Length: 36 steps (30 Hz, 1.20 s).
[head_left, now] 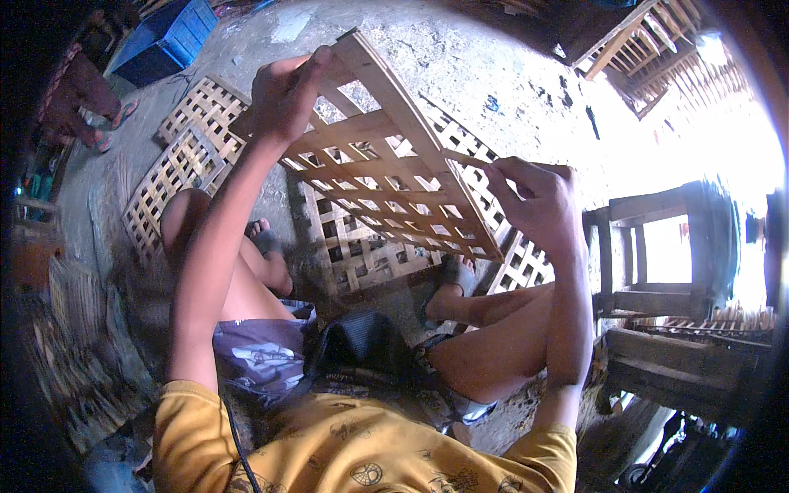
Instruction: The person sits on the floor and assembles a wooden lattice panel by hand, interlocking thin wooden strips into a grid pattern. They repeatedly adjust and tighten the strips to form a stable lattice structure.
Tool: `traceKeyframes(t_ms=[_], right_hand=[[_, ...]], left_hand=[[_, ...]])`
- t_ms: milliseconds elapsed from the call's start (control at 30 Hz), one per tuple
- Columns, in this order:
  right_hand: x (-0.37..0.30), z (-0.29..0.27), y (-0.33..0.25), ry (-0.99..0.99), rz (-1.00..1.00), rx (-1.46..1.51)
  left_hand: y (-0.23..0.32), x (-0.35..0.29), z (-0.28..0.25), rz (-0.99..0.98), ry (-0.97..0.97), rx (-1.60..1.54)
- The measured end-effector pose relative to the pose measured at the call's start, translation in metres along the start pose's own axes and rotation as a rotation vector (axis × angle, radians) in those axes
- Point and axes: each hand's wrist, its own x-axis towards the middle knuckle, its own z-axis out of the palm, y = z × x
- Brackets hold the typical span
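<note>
Lattice panel (397, 103), slatted, one, held tilted above the floor (419, 62).
Right hand (538, 201): grip narrow, pinching a thin strip (470, 158) at the panel's right edge. Left hand (288, 99): grip clasping the panel's upper corner. Floor beneath: further lattice panels (386, 274). Toward the floor's far left edge: blue crate (164, 45).

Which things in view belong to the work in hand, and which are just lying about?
Work in hand: lattice panel gripped by the left hand; thin strip pinched in the right hand; probably the similar panels nearby.
Apparently just lying about: blue crate; wooden stand at right.
</note>
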Motion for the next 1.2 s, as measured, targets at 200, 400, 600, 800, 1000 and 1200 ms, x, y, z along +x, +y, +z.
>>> traceKeyframes(t_ms=[200,400,600,800,1000,1200], right_hand=[[0.000,0.000,0.005,-0.051,0.013,0.016],[0.000,0.002,0.004,-0.037,-0.070,-0.097],[0.002,0.006,-0.015,-0.173,-0.145,-0.241],[0.004,0.006,-0.019,-0.195,-0.088,-0.156],[0.004,-0.012,-0.002,-0.006,-0.113,-0.036],[0.001,-0.017,-0.005,-0.067,0.033,-0.081]], left_hand=[[-0.003,0.000,-0.002,-0.034,-0.008,0.046],[-0.003,0.001,-0.004,0.001,-0.021,0.064],[0.012,-0.007,0.006,0.105,-0.009,-0.038],[0.018,-0.008,0.003,0.088,-0.045,-0.011],[0.017,-0.005,0.001,-0.002,-0.093,0.026],[0.007,-0.004,0.001,-0.018,-0.044,0.053]])
